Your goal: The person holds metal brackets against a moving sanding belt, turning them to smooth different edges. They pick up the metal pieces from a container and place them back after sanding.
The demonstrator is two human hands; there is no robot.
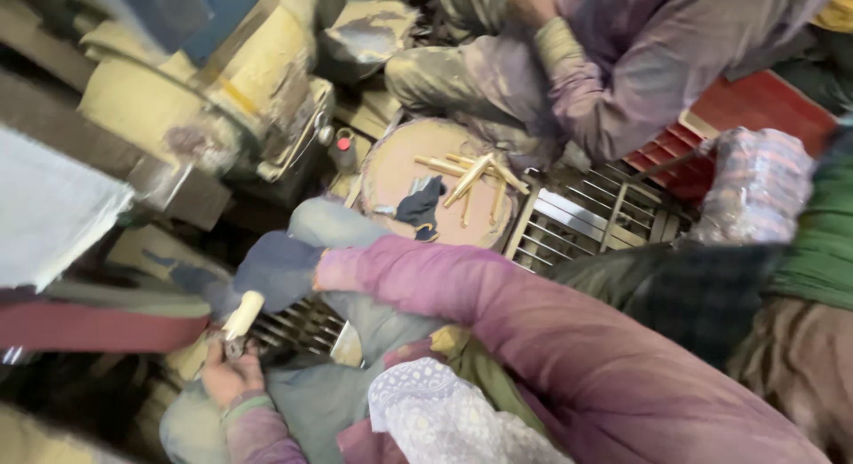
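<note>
Clenched L hand [229,375] grips a short pale wooden peg [243,314] at its lower end, fingers wrapped round a dark metal piece at the base; peg tilts up and to the right, upper end free. R hand [277,270] wears a dark blue-grey glove, sits just above and right of the peg tip, palm down; whether it grasps anything: cannot tell, frame is blurred. Pink-purple sleeve [498,313] runs from R hand toward lower right of view.

Adjacent items:
- Red-brown sanding belt [98,326] lies horiz. at left, its end near the peg and L hand.
- Metal grating [302,326] sits under and behind both hands.
- White patterned cloth [444,420] lies at bottom centre, over the lap.

Further out:
- Round pinkish wooden disc [391,175] in centre, carrying approx. 6 pale wooden sticks [471,175] in a loose crossed pile, plus 1 dark glove [420,204] at its lower edge.
- Yellow dust-coated machine housing [213,91] at upper left.
- Wire rack [586,215] right of disc.
- 2nd person in a dusty purple-grey shirt [640,64] sits at top right, arm bent.
- Red crate [755,108] and a wrapped bundle [755,184] at far right
</note>
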